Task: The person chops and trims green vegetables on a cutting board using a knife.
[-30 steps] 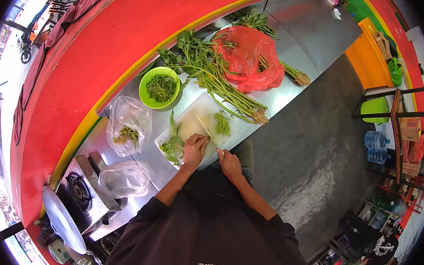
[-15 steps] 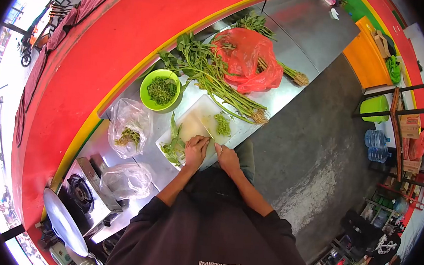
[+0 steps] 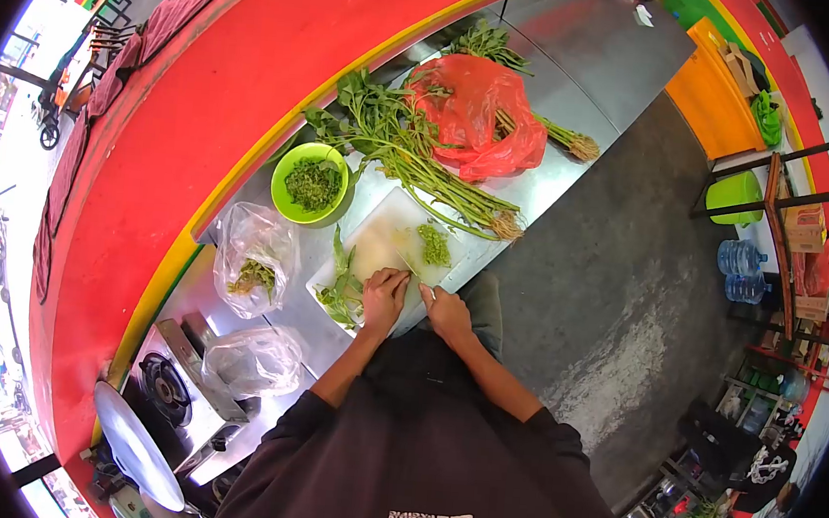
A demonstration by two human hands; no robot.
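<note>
A white cutting board [image 3: 402, 207] lies on the metal counter in front of me. My right hand [image 3: 447, 312] is closed round the handle of a knife [image 3: 408, 262], whose thin blade points away over the board. Beside it, the fingers of my left hand [image 3: 384, 299] are curled and pressed together on the board near the blade; what they hold is hidden. A small heap of chopped green pieces [image 3: 433, 245] sits beyond the knife. Leafy green stalks [image 3: 341, 297] lie at the board's left, beside my left hand.
A green bowl [image 3: 277, 188] holds chopped greens. Long vegetable stems [image 3: 449, 195] lie behind the board, partly under a red plastic bag [image 3: 484, 118]. Clear plastic bags [image 3: 258, 237] stand at left, near a gas stove [image 3: 166, 387] and a large metal lid [image 3: 132, 441].
The whole view has shifted slightly. Both hands and the knife stay almost in the same place on the board, with only a tiny movement of the blade.
</note>
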